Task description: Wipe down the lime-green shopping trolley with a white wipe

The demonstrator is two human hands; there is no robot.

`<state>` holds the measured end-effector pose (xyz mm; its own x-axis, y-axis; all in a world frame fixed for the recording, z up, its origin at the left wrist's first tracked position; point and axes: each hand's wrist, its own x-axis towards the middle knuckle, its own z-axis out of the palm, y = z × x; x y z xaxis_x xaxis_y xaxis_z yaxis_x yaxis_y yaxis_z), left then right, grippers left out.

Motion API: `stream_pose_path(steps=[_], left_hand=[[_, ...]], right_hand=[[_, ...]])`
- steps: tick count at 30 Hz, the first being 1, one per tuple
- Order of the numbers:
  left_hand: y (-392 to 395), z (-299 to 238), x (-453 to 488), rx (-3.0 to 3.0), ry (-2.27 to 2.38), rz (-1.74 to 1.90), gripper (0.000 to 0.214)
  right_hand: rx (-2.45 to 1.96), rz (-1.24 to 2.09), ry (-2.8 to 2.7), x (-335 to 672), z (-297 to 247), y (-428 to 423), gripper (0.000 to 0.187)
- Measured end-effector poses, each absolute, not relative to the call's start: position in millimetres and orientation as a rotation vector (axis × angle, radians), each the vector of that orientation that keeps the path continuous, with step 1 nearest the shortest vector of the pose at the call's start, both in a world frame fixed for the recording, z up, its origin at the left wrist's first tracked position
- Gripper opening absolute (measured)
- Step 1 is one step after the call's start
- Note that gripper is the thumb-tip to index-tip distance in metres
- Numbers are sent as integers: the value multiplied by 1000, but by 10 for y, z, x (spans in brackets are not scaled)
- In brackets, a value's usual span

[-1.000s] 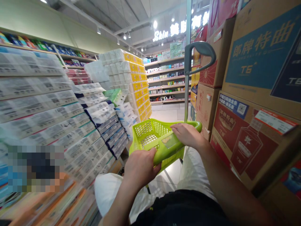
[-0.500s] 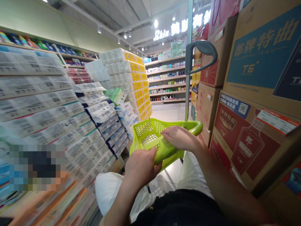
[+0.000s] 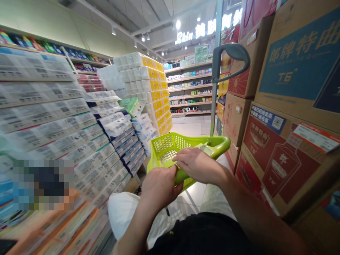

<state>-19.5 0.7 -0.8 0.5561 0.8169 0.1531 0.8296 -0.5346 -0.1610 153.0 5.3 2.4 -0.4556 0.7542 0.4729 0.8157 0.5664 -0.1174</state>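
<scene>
A lime-green plastic shopping cart (image 3: 159, 145) stands before me, its perforated basket tipped into view. My left hand (image 3: 159, 182) is wrapped round the left part of its thick green handle (image 3: 221, 146), thumb on top. My right hand (image 3: 195, 164) lies over the handle beside it, fingers stretched toward the left hand and close to its thumb. A small label panel (image 3: 207, 150) on the handle shows just beyond the right hand. Behind the handle's right end rises a metal pole (image 3: 213, 113) with a grey loop grip (image 3: 233, 63).
Wrapped paper packs (image 3: 50, 99) are piled high on the left, with yellow-and-white tissue bundles (image 3: 159, 95) farther on. Liquor cartons (image 3: 281, 152) form a wall close on the right. Tiled floor (image 3: 190, 125) leads to stocked shelves (image 3: 190, 94). A blurred-out patch covers the lower left.
My right hand has slid left along the handle, nearer my left hand, baring the label panel. The left hand keeps its hold. The view has shifted slightly.
</scene>
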Motion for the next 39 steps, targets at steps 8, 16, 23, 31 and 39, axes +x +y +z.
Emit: stream_pose_path(steps=[8,16,23,31,39], left_hand=[[-13,28,-183,-2580,-1407,-44,27],[-11,18,-177,-2577,-1402,-53,26],[-29,45,-167,-2563,-1426,-29,25],[-24,44,-171,-2568,-1429,-18,26],[-24,53,-154,-2562,-1441,-10,26]], right_hand=[[-1353,-12,-2147,1707,-56,-137,32],[-1329,-81,-2090,1705,-140,-247,33],[-1552,-133,-1855,1856,-177,-131,31],[-1280,-73,-2051,1634,-181,-246,31],[-1586,-172,-1798,1781,-196,-131,29]])
